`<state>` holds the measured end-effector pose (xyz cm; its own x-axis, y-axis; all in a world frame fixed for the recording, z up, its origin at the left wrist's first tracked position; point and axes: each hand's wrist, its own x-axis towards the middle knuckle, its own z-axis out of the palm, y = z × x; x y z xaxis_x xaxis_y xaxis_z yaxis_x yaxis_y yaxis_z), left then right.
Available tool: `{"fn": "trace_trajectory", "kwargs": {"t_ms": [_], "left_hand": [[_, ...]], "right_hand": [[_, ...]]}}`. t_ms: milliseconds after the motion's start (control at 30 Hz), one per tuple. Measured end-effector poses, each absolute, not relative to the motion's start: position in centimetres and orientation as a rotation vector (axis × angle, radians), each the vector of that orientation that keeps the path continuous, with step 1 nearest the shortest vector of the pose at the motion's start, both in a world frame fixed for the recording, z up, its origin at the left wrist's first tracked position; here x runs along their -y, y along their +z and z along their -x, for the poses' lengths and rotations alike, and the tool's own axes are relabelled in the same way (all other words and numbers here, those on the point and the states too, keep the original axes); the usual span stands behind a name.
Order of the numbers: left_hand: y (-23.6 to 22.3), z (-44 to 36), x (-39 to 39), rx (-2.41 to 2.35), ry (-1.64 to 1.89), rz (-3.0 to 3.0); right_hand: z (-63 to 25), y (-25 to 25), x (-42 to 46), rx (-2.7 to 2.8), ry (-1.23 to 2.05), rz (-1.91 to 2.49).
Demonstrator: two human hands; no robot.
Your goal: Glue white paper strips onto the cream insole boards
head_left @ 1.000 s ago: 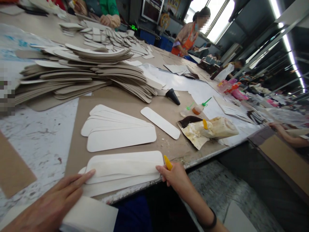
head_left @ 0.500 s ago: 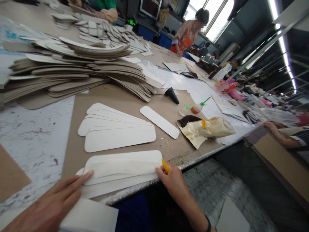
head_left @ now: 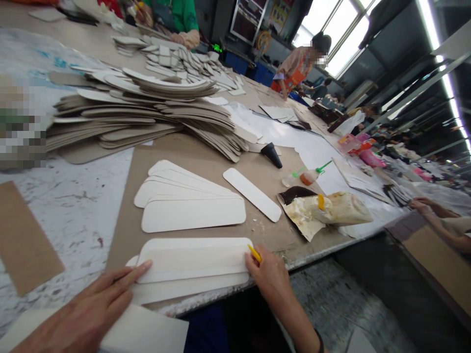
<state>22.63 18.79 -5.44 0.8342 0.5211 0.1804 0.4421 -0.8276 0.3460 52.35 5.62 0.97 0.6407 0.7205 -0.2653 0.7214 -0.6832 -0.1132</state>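
A white rounded card piece (head_left: pixel 196 260) lies at the table's near edge on top of other white pieces (head_left: pixel 195 288). A lighter strip runs lengthwise along it. My left hand (head_left: pixel 91 304) rests with outstretched fingers on its left end, fingertips touching the corner. At the right end, my right hand (head_left: pixel 270 272) is closed round a yellow pointed tool (head_left: pixel 254 253), whose tip sticks up past the fingers. The fingers touch the card's right edge. Below my left hand is a larger white sheet (head_left: pixel 154 326), partly covered by it.
Fanned white pieces (head_left: pixel 193 214) and a single piece (head_left: pixel 252 194) lie beyond. Behind stands a tall pile of card pieces (head_left: pixel 147 115). To the right are a black cone (head_left: pixel 271 155), a small bottle (head_left: pixel 309 176) and a smeared bag (head_left: pixel 346 208). Co-workers stand farther off.
The view has turned left, so everything sits farther right in the picture. Both hands stay at the two ends of the white card piece, the yellow tool still in my right.
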Motion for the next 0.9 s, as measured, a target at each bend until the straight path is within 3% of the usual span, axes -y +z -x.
{"fn": "trace_trajectory", "kwargs": {"t_ms": [433, 700, 900], "left_hand": [[-1.1, -23.5, -18.5, -0.612, 0.213, -2.814], [-6.1, -21.5, -19.7, -0.490, 0.400, -2.824], [-7.1, -21.5, -19.9, -0.488, 0.443, -2.740]], "right_hand": [[-55.3, -1.4, -4.9, -1.387, -0.696, -2.661], [-53.4, 1.9, -4.5, -1.230, -0.465, -2.769], [-54.3, 0.4, -4.0, -1.222, -0.897, -3.189]]}}
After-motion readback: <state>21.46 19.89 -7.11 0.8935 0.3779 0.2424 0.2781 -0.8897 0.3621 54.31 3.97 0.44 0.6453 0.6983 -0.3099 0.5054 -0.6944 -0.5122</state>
